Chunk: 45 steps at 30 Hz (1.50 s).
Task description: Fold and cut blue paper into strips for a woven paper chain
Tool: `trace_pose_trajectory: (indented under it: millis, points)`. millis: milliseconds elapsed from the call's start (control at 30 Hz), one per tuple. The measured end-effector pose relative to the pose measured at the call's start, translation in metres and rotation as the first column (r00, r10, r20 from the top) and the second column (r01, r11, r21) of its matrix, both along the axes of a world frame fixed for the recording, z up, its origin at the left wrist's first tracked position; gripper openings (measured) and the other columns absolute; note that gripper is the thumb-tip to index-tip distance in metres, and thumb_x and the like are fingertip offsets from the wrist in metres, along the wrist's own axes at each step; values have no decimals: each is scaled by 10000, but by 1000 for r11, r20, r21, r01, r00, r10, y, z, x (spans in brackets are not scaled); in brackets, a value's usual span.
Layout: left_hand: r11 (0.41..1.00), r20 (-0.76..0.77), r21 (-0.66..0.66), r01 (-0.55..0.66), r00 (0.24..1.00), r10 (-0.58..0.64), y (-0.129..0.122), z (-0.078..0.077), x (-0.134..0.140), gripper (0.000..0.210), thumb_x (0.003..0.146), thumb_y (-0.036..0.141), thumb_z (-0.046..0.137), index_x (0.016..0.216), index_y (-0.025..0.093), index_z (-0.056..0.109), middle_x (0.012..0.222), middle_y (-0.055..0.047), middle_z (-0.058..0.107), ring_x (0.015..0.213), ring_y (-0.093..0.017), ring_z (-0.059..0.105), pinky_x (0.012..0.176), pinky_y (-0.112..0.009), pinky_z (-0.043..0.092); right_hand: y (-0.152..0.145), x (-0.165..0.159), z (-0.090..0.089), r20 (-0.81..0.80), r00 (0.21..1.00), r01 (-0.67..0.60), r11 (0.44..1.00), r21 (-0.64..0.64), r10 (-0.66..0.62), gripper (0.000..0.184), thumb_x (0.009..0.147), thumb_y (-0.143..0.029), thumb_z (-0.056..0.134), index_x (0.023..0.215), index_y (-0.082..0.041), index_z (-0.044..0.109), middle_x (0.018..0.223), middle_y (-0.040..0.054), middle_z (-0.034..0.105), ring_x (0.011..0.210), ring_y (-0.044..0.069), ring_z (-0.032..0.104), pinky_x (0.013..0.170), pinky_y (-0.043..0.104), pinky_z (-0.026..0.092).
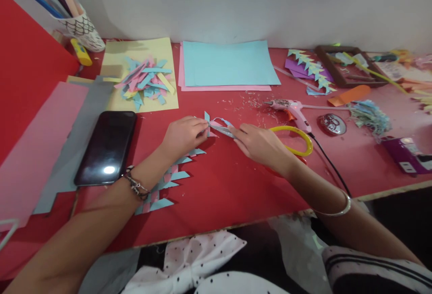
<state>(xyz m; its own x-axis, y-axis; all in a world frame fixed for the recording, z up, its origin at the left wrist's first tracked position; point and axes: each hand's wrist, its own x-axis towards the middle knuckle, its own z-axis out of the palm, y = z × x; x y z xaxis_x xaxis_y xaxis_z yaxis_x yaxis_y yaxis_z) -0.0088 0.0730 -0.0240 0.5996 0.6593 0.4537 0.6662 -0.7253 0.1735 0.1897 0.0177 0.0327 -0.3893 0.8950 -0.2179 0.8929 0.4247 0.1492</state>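
My left hand [185, 135] pinches the end of a braided chain of blue and pink paper strips [173, 176]. The chain runs back under my left wrist, its pointed blue tips sticking out to the right. In my right hand [259, 143] is a pair of scissors, gripped along the metal blades [222, 129], with a big yellow handle loop [308, 143] showing beyond the hand. The blade tips meet the paper at my left fingertips. How the paper folds there is hidden by the fingers.
Loose paper strips [148, 80] are heaped on a yellow sheet [168, 55]. Blue sheets [229, 62] lie at the back. A phone [106, 147] sits left, a pink glue gun [295, 111] with its black cord right. Further right are a round tin [332, 124] and a purple box [407, 154].
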Motion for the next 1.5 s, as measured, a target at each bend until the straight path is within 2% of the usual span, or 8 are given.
trace_pose_trajectory:
  millis: [233, 533, 733, 833, 1033, 1500]
  points:
    - [1000, -2, -19, -5, 1000, 5, 0, -2, 1, 275, 844, 285, 431, 874, 183, 684, 865, -46, 712, 825, -192, 634, 679, -288, 483, -2, -2, -2, -25, 999, 22, 1000, -7, -22, 386, 899, -205, 305, 1262, -152, 423, 908, 91, 582, 737, 172, 543, 507, 260, 248]
    - [1000, -11, 0, -2, 1000, 2, 0, 0, 0, 253, 842, 285, 441, 874, 215, 682, 853, -18, 716, 810, -168, 641, 659, -263, 487, 11, 11, -6, -61, 997, -39, 999, 6, 39, 387, 890, -199, 348, 1267, -182, 433, 920, 83, 561, 783, 167, 515, 548, 247, 269]
    - [999, -12, 20, -24, 1000, 25, -2, -1, 0, 254, 834, 278, 443, 864, 206, 685, 834, -23, 717, 800, -173, 640, 608, -258, 476, 7, 17, -12, -134, 991, -8, 1000, 30, 12, 392, 889, -228, 344, 1268, -190, 439, 900, 72, 556, 772, 165, 509, 558, 245, 273]
    - [999, -16, 16, -30, 999, 31, -1, -1, 1, 251, 832, 282, 444, 853, 221, 686, 838, -14, 717, 800, -167, 639, 601, -252, 473, 4, 18, -13, -113, 993, 27, 999, 44, -22, 397, 891, -234, 332, 1270, -187, 438, 885, 73, 558, 743, 162, 507, 542, 245, 257]
    - [999, 11, 34, -7, 1000, 7, -1, 0, 1, 252, 829, 268, 449, 843, 192, 689, 831, -22, 718, 794, -176, 643, 606, -262, 478, 4, 14, -11, -92, 996, 7, 999, 41, -3, 397, 888, -237, 331, 1266, -195, 444, 894, 72, 557, 753, 169, 511, 534, 249, 248]
    - [999, -3, 33, -21, 1000, 21, -1, -1, 0, 254, 834, 274, 438, 845, 227, 688, 839, -11, 717, 792, -162, 640, 614, -250, 480, 4, 10, -5, -60, 998, 17, 1000, -3, -17, 404, 893, -249, 323, 1281, -212, 428, 914, 76, 559, 749, 163, 505, 529, 249, 243]
